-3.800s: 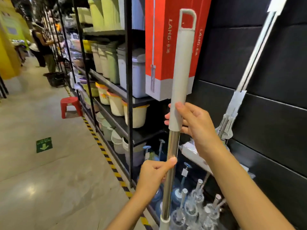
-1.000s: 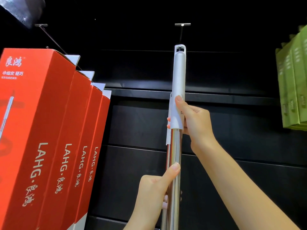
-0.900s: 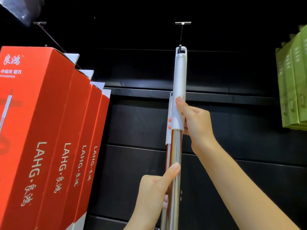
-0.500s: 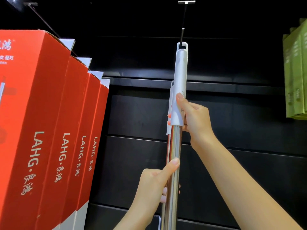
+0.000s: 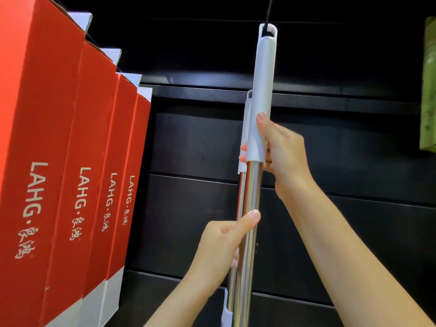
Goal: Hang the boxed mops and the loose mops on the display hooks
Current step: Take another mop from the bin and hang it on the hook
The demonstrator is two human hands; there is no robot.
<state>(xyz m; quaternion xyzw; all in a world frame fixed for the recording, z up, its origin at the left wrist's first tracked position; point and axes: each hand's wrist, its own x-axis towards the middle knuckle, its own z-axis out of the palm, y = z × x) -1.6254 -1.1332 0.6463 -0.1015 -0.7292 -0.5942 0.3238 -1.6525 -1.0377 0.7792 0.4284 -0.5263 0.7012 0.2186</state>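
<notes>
Overhead, mop (image 5: 263, 90) in both hands (image 5: 282, 153).

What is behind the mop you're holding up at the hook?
A second loose mop hangs directly behind the front mop, its white grip and steel pole peeking out on the left. Behind both is the black slat wall. Its hanging loop is covered, so the hook attachment can't be seen.

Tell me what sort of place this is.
Probably a shop's housewares aisle: matching red boxes hang in a row, a loose mop hangs on a display hook, against a dark slatted wall.
</notes>
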